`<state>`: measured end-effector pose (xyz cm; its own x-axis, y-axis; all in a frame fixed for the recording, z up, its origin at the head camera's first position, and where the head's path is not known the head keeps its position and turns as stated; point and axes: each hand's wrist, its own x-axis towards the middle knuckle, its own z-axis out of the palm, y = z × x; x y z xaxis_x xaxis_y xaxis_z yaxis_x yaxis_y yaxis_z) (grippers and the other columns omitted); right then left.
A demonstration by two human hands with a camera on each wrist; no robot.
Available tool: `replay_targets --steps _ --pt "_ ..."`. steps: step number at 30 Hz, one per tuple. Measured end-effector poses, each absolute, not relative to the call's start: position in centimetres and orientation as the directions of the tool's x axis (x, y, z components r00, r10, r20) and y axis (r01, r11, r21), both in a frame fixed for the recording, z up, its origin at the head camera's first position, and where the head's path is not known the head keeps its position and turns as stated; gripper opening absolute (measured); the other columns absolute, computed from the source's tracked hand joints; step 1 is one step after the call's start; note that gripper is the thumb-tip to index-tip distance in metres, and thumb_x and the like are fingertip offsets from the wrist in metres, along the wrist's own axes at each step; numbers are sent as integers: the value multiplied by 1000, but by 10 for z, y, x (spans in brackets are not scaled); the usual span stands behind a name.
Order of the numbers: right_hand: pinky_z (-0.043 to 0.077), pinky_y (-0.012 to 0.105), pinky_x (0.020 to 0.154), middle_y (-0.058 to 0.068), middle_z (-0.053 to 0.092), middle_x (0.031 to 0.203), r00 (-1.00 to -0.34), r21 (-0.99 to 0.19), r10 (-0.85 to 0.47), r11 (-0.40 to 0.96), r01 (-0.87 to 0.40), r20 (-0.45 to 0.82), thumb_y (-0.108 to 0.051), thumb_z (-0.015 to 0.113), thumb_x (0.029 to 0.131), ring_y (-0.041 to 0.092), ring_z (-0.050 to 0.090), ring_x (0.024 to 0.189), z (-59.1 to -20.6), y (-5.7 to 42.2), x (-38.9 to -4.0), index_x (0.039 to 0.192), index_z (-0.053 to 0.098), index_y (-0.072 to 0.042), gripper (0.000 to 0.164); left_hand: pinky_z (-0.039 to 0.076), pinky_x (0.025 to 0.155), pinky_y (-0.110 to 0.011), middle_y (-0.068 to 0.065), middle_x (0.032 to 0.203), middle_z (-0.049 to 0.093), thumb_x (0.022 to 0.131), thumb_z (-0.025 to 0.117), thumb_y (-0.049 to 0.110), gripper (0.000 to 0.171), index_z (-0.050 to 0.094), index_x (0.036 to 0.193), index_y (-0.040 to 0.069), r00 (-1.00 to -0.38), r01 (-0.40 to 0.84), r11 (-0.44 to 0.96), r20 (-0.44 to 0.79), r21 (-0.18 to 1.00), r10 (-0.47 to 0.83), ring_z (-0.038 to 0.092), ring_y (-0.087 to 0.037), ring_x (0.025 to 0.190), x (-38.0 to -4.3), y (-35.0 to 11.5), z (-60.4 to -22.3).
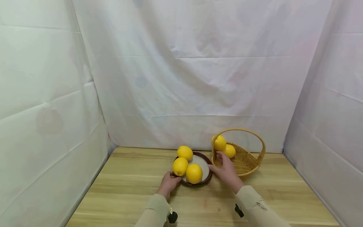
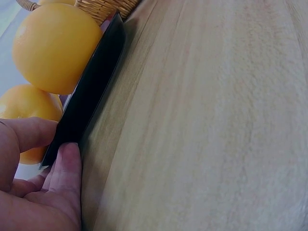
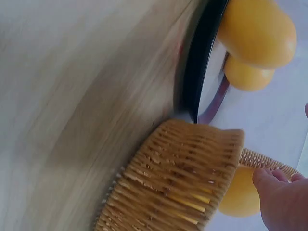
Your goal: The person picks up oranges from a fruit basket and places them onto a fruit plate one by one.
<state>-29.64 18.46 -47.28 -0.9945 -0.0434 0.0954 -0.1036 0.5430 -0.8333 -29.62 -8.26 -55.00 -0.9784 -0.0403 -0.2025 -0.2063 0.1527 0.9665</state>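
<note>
A round plate [image 1: 202, 162] with a dark rim and a pale middle sits on the wooden desk [image 1: 127, 176]. Three oranges lie on the plate: the back orange [image 1: 185, 153] at its far left, the left orange [image 1: 180, 166] at its left side, and the front orange [image 1: 194, 174] close to its near edge. The left hand [image 1: 168, 183] is at the near left of the plate, its fingers grasping the rim, with the thumb over the edge and other fingers against the outer side.

Just to the right of the plate stands a wicker basket [image 1: 244, 162] with an arched handle [image 1: 241, 129]; whether the two touch is hard to tell. A higher orange [image 1: 219, 143] and a lower orange [image 1: 230, 151] lie together in the end of the basket closest to the plate. The right hand [image 1: 227, 171] is between the plate and the basket, fingers released and loosely extended over the basket's near end, the thumb pointing toward the plate's right rim; whether it touches the basket cannot be told.

Light sleeves [image 1: 255, 205] cover both forearms, in front of the plate. White cloth [image 1: 198, 78] hangs behind the plate.
</note>
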Motion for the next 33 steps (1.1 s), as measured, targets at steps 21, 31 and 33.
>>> replay_targets --steps 21,31,33 --pt "39 59 113 24 37 156 -991 -769 -34 628 -119 126 -20 70 95 43 38 143 -452 201 -329 154 28 1 76 58 81 -33 -20 109 62 92 70 9 47 48 130 -10 -977 -213 155 -208 965 -49 64 -22 92 -299 -82 -552" --pt "39 61 111 29 38 152 -987 -699 -54 700 -147 153 -19 67 96 46 39 140 -450 204 -339 154 29 3 73 57 79 -32 -20 105 62 92 69 9 44 50 126 -11 -981 -192 160 -187 968 -46 63 -22 91 -296 -83 -551" --pt "40 62 110 29 37 152 -983 -669 -70 724 -166 168 -20 67 96 46 39 140 -449 205 -342 154 28 3 73 56 79 -31 -19 105 62 91 69 8 44 50 126 -11 -981 -195 157 -189 968 -49 63 -22 90 -296 -82 -551"
